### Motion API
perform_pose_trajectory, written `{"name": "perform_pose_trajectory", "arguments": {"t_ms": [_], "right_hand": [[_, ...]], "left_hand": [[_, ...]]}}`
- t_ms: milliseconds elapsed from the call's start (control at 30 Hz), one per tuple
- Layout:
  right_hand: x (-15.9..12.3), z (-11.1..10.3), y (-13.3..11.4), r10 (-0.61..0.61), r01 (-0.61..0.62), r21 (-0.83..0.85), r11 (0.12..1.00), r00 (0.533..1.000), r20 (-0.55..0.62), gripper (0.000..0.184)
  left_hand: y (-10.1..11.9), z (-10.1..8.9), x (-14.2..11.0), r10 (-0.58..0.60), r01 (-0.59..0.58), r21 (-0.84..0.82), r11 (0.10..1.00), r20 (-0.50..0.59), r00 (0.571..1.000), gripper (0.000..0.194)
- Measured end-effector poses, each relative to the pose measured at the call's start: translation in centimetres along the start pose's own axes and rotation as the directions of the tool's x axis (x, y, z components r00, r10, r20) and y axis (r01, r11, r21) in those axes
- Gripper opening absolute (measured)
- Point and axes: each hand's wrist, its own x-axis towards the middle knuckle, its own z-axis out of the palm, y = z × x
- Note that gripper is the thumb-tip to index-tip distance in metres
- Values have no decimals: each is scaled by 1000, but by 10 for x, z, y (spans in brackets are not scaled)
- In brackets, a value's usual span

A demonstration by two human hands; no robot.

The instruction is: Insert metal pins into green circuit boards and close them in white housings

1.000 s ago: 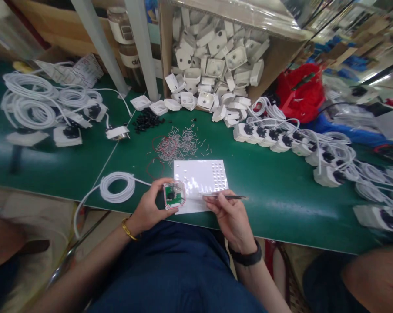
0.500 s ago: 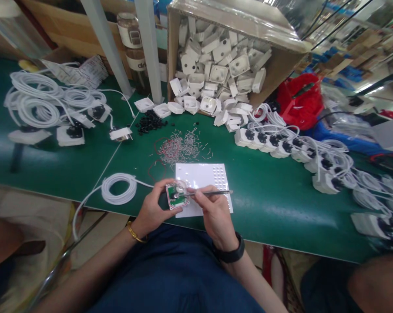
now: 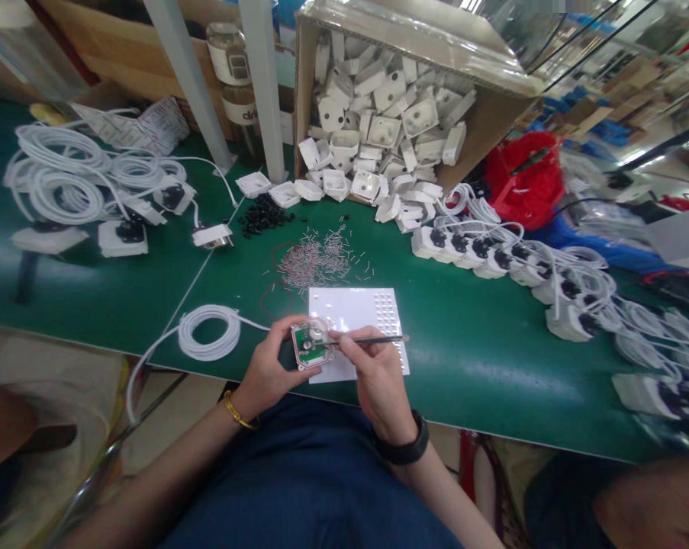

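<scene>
My left hand is closed around the edge of a small white housing with a green circuit board inside it. Between the thumb and fingers of my right hand are slim dark tweezers, held nearly level, their tip over the board. A small round part sits by that tip; whether they touch is too small to tell. Beneath both hands lies a white sheet with rows of small pads along its right side. White cable lies coiled left of my left hand, one end running towards it.
Beyond the sheet are loose screws and black small parts. A carton of white housings stands at the back. Finished-looking units with cables line the right; more cable coils lie left. Grey posts rise behind.
The housing has tilted slightly in my left hand. The tweezers keep nearly the same place over the board, and both hands have barely shifted.
</scene>
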Motion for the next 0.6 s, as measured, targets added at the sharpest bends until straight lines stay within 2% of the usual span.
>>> {"name": "perform_pose_trajectory", "arguments": {"t_ms": [600], "right_hand": [[-3, 4, 1, -1, 1, 21, 1000, 1000, -10, 14]], "left_hand": [[0, 1, -1, 4, -4, -22, 1000, -17, 1000, 68]]}}
